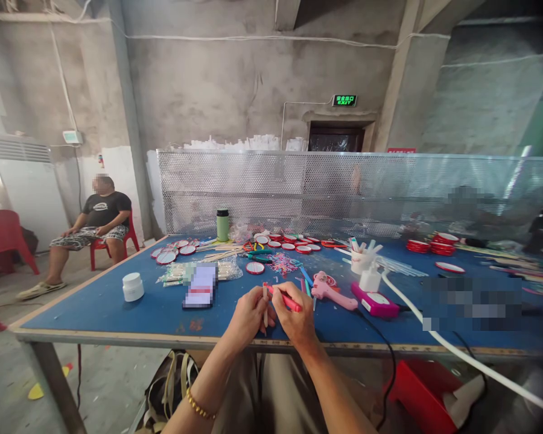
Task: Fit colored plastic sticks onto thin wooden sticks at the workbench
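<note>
Tabletop [117, 307], blue and wide: I see bare room at its near left around the white jar [133, 287], and clutter far and right. The pink glue gun [332, 293] lies just right of my hands at the near edge. My left hand [248, 314] pinches a pale stick [265, 304] upright. My right hand [297, 324] grips a red stick [286, 299], tilted, its left end just beside the pale one.

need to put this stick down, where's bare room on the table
Bare blue table in the near-left corner, bordered by the white jar, the front edge and the left hand. Crowded behind, around the red-rimmed discs, and right, by the pink glue gun.
</note>
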{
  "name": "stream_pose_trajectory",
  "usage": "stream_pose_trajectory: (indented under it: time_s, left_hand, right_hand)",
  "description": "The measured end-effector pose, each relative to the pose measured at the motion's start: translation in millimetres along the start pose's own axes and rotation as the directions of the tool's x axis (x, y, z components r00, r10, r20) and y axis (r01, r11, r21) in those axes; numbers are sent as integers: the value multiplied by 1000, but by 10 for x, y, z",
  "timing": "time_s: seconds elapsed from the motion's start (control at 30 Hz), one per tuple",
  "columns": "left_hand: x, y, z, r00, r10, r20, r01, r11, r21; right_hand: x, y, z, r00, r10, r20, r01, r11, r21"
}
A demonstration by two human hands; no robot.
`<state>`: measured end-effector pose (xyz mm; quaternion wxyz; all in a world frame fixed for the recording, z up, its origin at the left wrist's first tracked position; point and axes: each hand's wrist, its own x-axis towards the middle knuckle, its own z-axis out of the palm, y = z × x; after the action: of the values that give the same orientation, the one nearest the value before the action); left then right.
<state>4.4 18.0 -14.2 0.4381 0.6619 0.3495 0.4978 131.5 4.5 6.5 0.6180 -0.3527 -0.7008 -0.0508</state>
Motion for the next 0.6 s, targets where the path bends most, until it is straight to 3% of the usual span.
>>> stream_pose_trajectory:
  time_s: [0.6]
  left_hand:
    - [-6, 8, -3, 1000, 5, 6, -5, 1000, -5]
  right_hand:
    - [-3, 10, 6, 1000, 3, -11, -2, 1000, 10]
